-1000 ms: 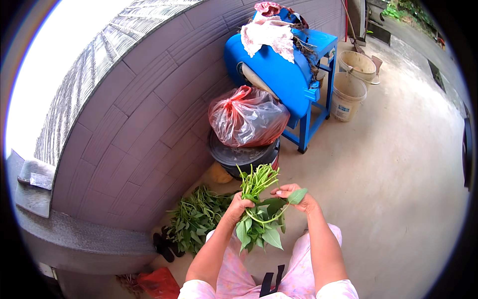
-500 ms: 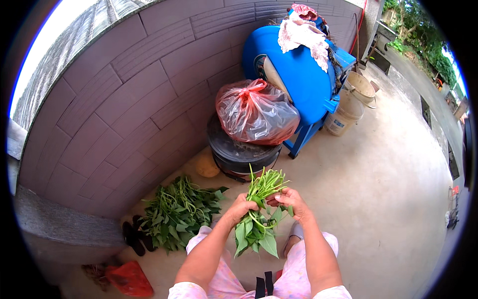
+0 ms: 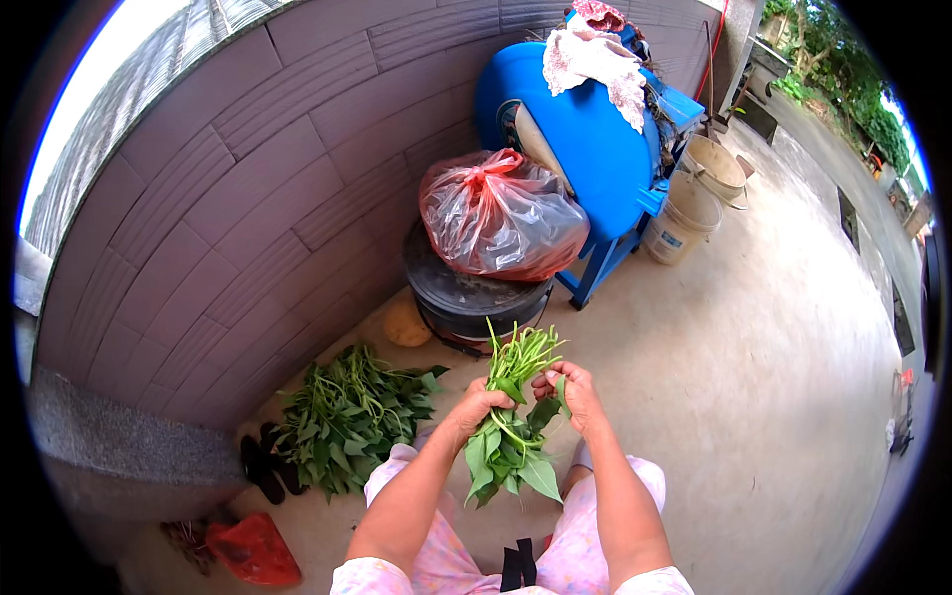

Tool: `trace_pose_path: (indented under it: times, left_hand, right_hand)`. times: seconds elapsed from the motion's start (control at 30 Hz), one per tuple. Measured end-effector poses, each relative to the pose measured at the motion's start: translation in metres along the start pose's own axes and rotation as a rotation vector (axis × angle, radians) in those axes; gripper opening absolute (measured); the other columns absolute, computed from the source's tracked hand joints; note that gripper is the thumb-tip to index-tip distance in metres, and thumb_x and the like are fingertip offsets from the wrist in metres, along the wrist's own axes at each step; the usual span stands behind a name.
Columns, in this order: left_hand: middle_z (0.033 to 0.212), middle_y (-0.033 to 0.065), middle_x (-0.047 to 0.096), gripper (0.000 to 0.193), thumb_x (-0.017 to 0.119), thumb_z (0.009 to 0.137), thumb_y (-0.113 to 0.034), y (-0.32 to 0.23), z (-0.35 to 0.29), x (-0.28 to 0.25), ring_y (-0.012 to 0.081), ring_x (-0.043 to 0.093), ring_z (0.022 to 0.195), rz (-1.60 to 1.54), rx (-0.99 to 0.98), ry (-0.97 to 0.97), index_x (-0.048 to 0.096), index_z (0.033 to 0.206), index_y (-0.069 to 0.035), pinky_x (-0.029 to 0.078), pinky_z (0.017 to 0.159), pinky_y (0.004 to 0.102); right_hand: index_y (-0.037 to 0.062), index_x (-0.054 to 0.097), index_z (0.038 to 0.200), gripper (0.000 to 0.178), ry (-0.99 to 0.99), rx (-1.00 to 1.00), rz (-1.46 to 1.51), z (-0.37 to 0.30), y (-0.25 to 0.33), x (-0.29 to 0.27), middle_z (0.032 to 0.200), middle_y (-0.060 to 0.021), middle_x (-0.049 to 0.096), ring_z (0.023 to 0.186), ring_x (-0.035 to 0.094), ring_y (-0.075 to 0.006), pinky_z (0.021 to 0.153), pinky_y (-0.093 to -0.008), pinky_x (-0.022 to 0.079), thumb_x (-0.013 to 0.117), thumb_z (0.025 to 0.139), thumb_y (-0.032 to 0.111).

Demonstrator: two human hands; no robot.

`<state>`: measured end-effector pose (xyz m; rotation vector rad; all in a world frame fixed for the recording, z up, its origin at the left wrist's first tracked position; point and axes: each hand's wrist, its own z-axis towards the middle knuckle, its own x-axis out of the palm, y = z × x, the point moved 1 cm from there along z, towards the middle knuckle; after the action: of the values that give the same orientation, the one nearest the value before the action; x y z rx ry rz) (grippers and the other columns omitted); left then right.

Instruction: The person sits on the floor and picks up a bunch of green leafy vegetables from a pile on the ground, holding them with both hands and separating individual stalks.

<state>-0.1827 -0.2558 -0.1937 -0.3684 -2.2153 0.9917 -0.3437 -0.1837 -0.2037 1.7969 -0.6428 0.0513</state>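
My left hand [image 3: 478, 407] is wrapped round a bunch of leafy green vegetable stems [image 3: 528, 349]. Their cut ends fan upward above the fist, and broad leaves hang below it. Close by on the right, my right hand [image 3: 575, 395] has its fingers pinched together at the bunch's side, with a green leaf [image 3: 563, 395] between them. A larger heap of the same leafy greens [image 3: 347, 416] lies on the floor to the left, by the wall.
Beyond my hands, a knotted clear and red plastic bag [image 3: 501, 218] sits on a black lidded bucket [image 3: 476, 302]. Behind it stands a blue machine [image 3: 595, 149], with pale buckets [image 3: 684, 218] beside it. Dark shoes [image 3: 263, 466] and a red bag [image 3: 253, 548] lie at left.
My right hand has drawn in its fingers and now pinches a leaf at the bunch's side. The left hand keeps its hold. The whole view has shifted slightly.
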Motion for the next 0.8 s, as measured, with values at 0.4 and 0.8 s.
trace_pose_path:
  times: [0.4, 0.8]
  left_hand:
    - [0.066, 0.0013, 0.056, 0.020, 0.062, 0.064, -0.002, 0.006, 0.001, 0.006, 0.0084, 0.050, 0.050, 0.135, 0.018, -0.020, 0.058, 0.084, 0.000, 0.041, 0.046, 0.0215]
    - [0.066, 0.0024, 0.056, 0.018, 0.062, 0.065, -0.004, 0.002, 0.006, 0.001, 0.0090, 0.051, 0.051, 0.137, 0.051, -0.006, 0.058, 0.082, 0.000, 0.040, 0.047, 0.0217]
  right_hand:
    - [0.0023, 0.053, 0.079, 0.008, -0.061, -0.009, 0.041, -0.003, 0.000, -0.010, 0.063, -0.0070, 0.056, 0.050, 0.053, -0.0126, 0.048, -0.0241, 0.046, 0.048, 0.083, 0.007]
    - [0.0011, 0.052, 0.084, 0.012, 0.089, 0.147, -0.069, -0.008, 0.007, -0.001, 0.055, -0.0005, 0.044, 0.042, 0.033, -0.0050, 0.037, -0.0176, 0.026, 0.046, 0.086, 0.012]
